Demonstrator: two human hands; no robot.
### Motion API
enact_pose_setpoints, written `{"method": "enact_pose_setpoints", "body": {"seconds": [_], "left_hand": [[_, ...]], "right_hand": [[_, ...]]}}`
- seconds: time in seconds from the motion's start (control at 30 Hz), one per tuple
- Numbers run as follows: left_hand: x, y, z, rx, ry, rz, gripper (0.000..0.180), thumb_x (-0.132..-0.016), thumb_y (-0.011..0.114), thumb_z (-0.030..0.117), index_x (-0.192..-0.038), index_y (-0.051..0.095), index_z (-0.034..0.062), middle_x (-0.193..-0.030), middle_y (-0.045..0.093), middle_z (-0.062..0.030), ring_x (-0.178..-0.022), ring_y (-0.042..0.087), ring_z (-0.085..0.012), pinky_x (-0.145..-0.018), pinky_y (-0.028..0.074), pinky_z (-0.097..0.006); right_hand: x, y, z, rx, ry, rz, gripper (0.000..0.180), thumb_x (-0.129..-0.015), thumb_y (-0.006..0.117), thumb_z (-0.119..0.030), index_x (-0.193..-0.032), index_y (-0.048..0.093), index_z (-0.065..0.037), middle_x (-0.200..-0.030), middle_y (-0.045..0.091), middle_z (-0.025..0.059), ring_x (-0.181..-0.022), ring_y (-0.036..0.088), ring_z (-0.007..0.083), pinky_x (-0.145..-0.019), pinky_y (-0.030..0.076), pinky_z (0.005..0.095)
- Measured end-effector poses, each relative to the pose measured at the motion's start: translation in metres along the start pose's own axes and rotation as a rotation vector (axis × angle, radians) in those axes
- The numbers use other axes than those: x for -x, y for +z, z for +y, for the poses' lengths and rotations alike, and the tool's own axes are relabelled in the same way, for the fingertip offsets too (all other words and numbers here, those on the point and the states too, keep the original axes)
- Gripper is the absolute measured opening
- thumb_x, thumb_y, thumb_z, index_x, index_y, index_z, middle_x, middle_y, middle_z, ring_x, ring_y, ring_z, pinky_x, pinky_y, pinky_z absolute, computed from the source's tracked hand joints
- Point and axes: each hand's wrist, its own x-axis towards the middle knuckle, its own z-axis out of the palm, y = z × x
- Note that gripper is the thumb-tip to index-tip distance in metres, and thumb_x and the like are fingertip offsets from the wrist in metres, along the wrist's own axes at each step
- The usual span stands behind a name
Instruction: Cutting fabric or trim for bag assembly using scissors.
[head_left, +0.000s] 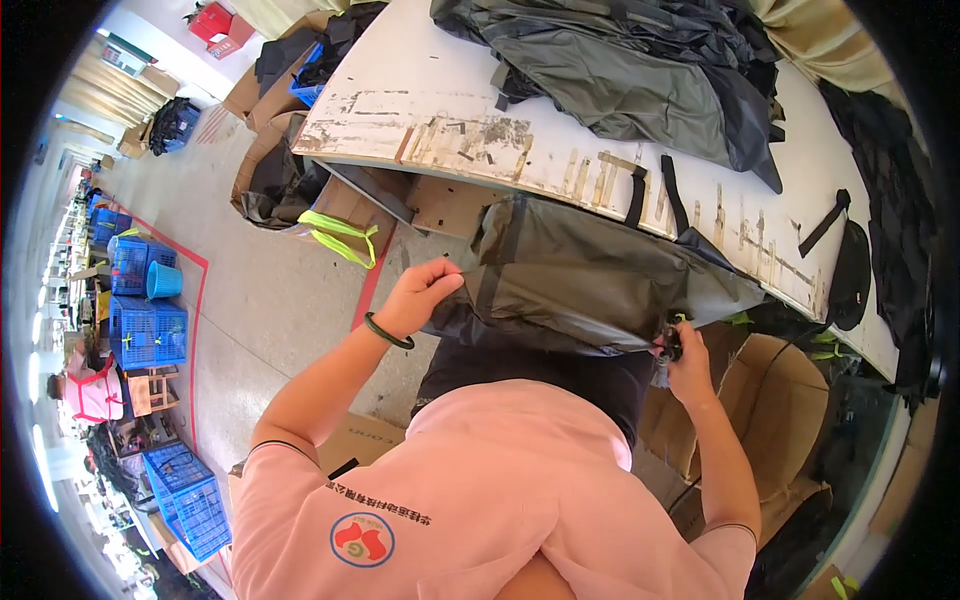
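Note:
A dark olive, coated-fabric bag (pixel 590 285) hangs over the near edge of the white table, stretched between my hands in front of my waist. My left hand (pixel 425 292) pinches its left edge between thumb and fingers; a dark green band circles that wrist. At the bag's lower right corner, my right hand (pixel 688 362) is closed round a small black object (pixel 670 345), whose kind I cannot make out. Two black straps (pixel 672 195) rise from behind the bag onto the tabletop.
More dark olive and black fabric pieces (pixel 640 85) are heaped at the table's (pixel 440 120) far side. A black pouch (pixel 850 275) lies at its right. Open cardboard boxes (pixel 780 390) stand at right and left. Blue crates (pixel 148 330) and another person (pixel 92 388) are farther left.

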Motion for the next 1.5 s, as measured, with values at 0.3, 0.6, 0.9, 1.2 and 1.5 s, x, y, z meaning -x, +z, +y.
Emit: {"method": "enact_pose_setpoints", "body": {"seconds": [0.3, 0.6, 0.9, 1.2, 1.5], "left_hand": [[0.003, -0.012, 0.025, 0.075, 0.009, -0.068, 0.019, -0.099, 0.050, 0.017, -0.087, 0.055, 0.0033, -0.075, 0.045, 0.0076, -0.073, 0.038, -0.0021, -0.065, 0.036, -0.019], [0.005, -0.007, 0.054, -0.221, 0.136, -0.197, 0.035, -0.087, 0.066, 0.026, -0.112, 0.054, 0.0047, -0.093, 0.053, -0.0045, -0.083, 0.052, -0.0148, -0.077, 0.043, -0.028], [0.005, 0.019, 0.033, -0.631, 0.528, -0.262, 0.045, -0.074, 0.075, 0.010, -0.116, 0.059, 0.0078, -0.113, 0.058, -0.0131, -0.104, 0.055, -0.0317, -0.091, 0.044, -0.039], [-0.008, 0.005, 0.025, 0.362, -0.286, -0.427, 0.027, -0.078, 0.072, 0.002, -0.103, 0.061, 0.0017, -0.095, 0.065, 0.0004, -0.086, 0.059, -0.0071, -0.080, 0.047, -0.023], [-0.006, 0.002, 0.022, 0.354, -0.290, -0.320, 0.020, -0.081, 0.069, -0.001, -0.098, 0.060, 0.0036, -0.092, 0.065, -0.0009, -0.085, 0.060, -0.0083, -0.076, 0.049, -0.024]], "right_hand": [[0.002, -0.055, -0.043, -0.254, -0.107, -0.070, 0.026, -0.076, 0.071, 0.003, -0.089, 0.050, -0.004, -0.080, 0.060, 0.0038, -0.073, 0.055, 0.0113, -0.069, 0.047, 0.0280], [0.006, -0.072, -0.048, -0.183, -0.039, -0.116, 0.024, -0.076, 0.069, 0.006, -0.089, 0.050, -0.002, -0.081, 0.059, 0.0041, -0.074, 0.055, 0.0110, -0.070, 0.047, 0.0270], [0.000, -0.073, -0.055, -0.268, 0.019, -0.231, 0.025, -0.077, 0.067, 0.008, -0.094, 0.051, -0.001, -0.083, 0.057, 0.0028, -0.081, 0.053, 0.0094, -0.077, 0.046, 0.0240], [-0.008, -0.075, -0.035, -0.436, 0.099, -0.402, 0.020, -0.081, 0.067, 0.006, -0.092, 0.052, -0.002, -0.082, 0.054, -0.0015, -0.079, 0.051, 0.0059, -0.071, 0.046, 0.0224], [-0.031, -0.067, -0.039, -0.407, 0.180, -0.502, 0.027, -0.077, 0.076, -0.010, -0.092, 0.054, -0.003, -0.077, 0.059, 0.0026, -0.070, 0.054, 0.0120, -0.067, 0.045, 0.0267]]}}
